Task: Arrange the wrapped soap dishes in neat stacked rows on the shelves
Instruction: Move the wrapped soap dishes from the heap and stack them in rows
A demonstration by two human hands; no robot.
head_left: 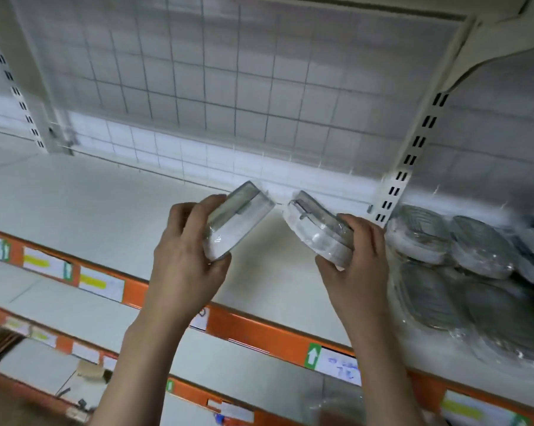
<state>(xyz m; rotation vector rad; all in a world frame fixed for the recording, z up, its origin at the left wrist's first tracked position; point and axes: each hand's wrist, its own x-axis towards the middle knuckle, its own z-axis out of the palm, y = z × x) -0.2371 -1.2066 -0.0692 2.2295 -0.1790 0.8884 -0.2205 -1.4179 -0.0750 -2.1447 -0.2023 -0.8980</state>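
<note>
My left hand (184, 259) grips one wrapped soap dish (236, 222), grey and white in clear film, tilted with its top leaning right. My right hand (356, 265) grips a second wrapped soap dish (316, 230), tilted the other way. Both dishes are held above the white shelf (90, 204), a small gap between them. A pile of several wrapped soap dishes (462, 256) lies on the same shelf to the right, past the slotted upright (413, 149), overlapping each other loosely.
The shelf has an orange front rail (259, 330) with price labels. A white wire grid backs the shelf. Lower shelves with orange rails run at bottom left, holding small scraps and a cardboard piece (89, 370). A shelf bracket juts out at top right.
</note>
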